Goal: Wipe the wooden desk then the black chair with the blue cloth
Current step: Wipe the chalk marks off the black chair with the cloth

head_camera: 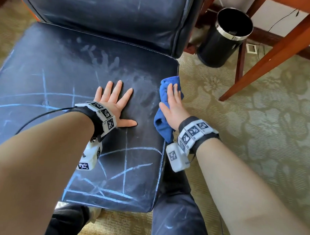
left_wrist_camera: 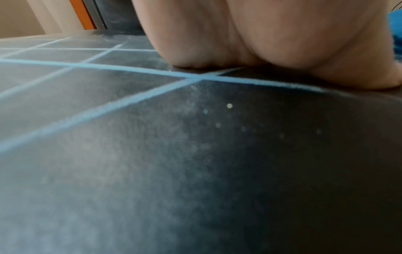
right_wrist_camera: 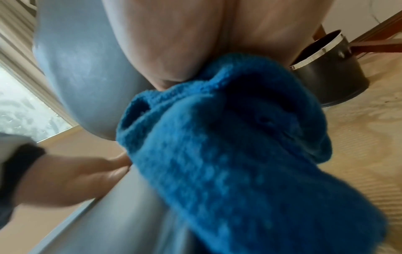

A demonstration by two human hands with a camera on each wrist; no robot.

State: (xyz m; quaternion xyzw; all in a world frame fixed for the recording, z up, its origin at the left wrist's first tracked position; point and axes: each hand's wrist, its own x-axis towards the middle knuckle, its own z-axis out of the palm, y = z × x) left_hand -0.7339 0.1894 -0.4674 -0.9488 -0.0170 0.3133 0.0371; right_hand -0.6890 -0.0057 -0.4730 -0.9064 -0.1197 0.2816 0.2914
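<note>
The black chair's seat [head_camera: 58,77] carries blue chalk lines [head_camera: 126,171] and pale smears. My left hand [head_camera: 114,101] lies flat on the middle of the seat with its fingers spread and holds nothing; the left wrist view shows its palm [left_wrist_camera: 272,34] pressed onto the seat [left_wrist_camera: 195,171]. At the seat's right edge my right hand [head_camera: 173,98] presses the blue cloth [head_camera: 162,124] with straight fingers. The cloth [right_wrist_camera: 228,146] bunches under that palm [right_wrist_camera: 195,43] and hangs over the edge.
The padded backrest [head_camera: 109,17] rises behind the seat. A black bin with a chrome rim [head_camera: 223,38] stands on the patterned carpet [head_camera: 259,130] to the right, beside the wooden desk's slanted legs [head_camera: 273,57]. My dark-trousered legs [head_camera: 175,215] are at the seat's front.
</note>
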